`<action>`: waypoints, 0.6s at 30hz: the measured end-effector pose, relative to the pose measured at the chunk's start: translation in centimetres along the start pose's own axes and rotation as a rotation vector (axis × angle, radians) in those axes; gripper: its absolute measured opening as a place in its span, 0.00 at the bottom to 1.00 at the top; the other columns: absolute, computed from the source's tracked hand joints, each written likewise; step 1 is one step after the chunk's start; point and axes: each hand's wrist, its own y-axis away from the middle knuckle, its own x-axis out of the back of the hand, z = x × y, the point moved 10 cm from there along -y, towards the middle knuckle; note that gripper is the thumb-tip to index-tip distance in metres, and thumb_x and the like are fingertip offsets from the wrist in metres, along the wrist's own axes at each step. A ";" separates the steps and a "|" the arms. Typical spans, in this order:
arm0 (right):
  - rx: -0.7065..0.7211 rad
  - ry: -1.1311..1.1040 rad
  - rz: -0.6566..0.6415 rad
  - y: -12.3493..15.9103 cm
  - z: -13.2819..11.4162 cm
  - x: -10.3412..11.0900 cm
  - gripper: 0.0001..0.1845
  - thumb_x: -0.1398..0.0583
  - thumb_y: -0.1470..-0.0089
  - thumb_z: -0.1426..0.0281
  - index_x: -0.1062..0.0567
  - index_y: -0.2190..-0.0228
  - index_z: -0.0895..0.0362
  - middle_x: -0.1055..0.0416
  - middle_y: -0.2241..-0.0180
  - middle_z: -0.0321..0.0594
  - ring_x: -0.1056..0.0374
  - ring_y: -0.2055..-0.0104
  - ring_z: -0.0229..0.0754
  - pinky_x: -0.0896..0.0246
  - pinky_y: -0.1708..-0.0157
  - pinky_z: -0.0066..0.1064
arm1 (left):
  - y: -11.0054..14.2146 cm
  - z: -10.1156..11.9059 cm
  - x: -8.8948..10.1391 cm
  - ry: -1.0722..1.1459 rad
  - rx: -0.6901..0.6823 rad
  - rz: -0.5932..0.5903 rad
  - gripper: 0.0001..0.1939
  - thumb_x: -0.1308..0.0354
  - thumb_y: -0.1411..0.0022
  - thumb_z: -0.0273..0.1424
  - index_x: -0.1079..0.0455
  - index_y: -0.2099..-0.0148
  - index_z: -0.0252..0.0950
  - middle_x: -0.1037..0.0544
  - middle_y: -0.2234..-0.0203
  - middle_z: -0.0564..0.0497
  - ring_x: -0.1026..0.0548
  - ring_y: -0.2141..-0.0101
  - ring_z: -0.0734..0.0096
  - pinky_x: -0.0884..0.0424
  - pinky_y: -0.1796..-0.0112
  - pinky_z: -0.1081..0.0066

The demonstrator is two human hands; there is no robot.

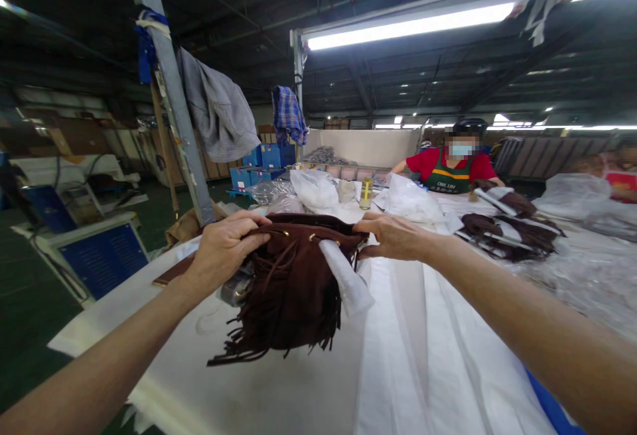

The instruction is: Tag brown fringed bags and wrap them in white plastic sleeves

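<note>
A dark brown, suede-looking bag with long fringes (pixel 293 296) is in the middle of the view, over a broad surface covered in white sheeting (pixel 398 355); whether its base rests there I cannot tell. Its mouth is at the top, with gold-coloured metal eyelets (pixel 312 238) along the rim and a thin knotted brown cord (pixel 276 266) hanging down the front. A strip in white wrapping (pixel 346 279) slants from the rim down the bag's right side. The left hand (pixel 229 241) pinches the rim at its left end between thumb and fingers; the right hand (pixel 391 235) grips the opposite end, its fingertips partly hidden.

A flat brown piece (pixel 172 270) lies near the left forearm. Beyond the bag stand a small yellowish bottle (pixel 366 193) and, either side of it, crumpled translucent plastic bags (pixel 411 197). To the right lie dark brown fringed bundles with white wrapping (pixel 510 235). Across the surface is a co-worker in a red top and green apron (pixel 448 173). At left, a grey fabric garment (pixel 216 110) hangs by a slanted grey metal post (pixel 169 90), with a blue checked cloth (pixel 288 115) farther back. A long white tube light (pixel 413 27) glows overhead.
</note>
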 end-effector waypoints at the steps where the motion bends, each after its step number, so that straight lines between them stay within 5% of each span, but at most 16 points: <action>1: -0.019 -0.032 0.015 0.7 0.4 0.1 0.07 0.38 0.53 0.68 0.25 0.68 0.55 0.35 0.70 0.36 0.37 0.67 0.38 0.46 0.68 0.26 | -0.1 0.7 0.1 0.006 -0.020 -0.009 0.12 0.45 0.50 0.41 0.29 0.76 0.39 0.24 0.68 0.51 0.28 0.65 0.62 0.32 0.59 0.68; 8: -0.184 -0.265 0.173 4.8 1.5 2.8 0.11 0.47 0.46 0.67 0.26 0.70 0.57 0.38 0.58 0.40 0.37 0.72 0.32 0.40 0.74 0.25 | -0.6 3.2 1.6 0.078 -0.099 0.069 0.09 0.42 0.48 0.39 0.28 0.73 0.40 0.25 0.67 0.53 0.28 0.66 0.66 0.33 0.59 0.68; 10: -0.227 -0.304 0.273 5.8 1.6 5.4 0.10 0.46 0.48 0.67 0.26 0.71 0.57 0.37 0.56 0.39 0.37 0.71 0.32 0.41 0.73 0.26 | -1.1 4.3 2.4 0.105 -0.138 0.133 0.09 0.41 0.48 0.40 0.27 0.72 0.40 0.25 0.68 0.55 0.28 0.66 0.68 0.32 0.60 0.70; 14: -0.267 -0.132 0.476 8.2 0.3 12.4 0.08 0.44 0.49 0.68 0.26 0.72 0.57 0.32 0.73 0.33 0.39 0.72 0.35 0.46 0.71 0.27 | -2.5 6.5 3.2 0.184 -0.135 0.212 0.08 0.38 0.50 0.37 0.26 0.69 0.38 0.25 0.67 0.57 0.28 0.64 0.68 0.33 0.57 0.69; 18: -0.328 0.091 0.542 10.7 -1.0 17.1 0.10 0.45 0.49 0.67 0.29 0.78 0.56 0.35 0.79 0.32 0.41 0.75 0.36 0.48 0.71 0.29 | -4.2 7.1 0.9 0.541 0.056 0.154 0.09 0.35 0.56 0.31 0.26 0.70 0.34 0.24 0.72 0.54 0.28 0.71 0.69 0.31 0.66 0.70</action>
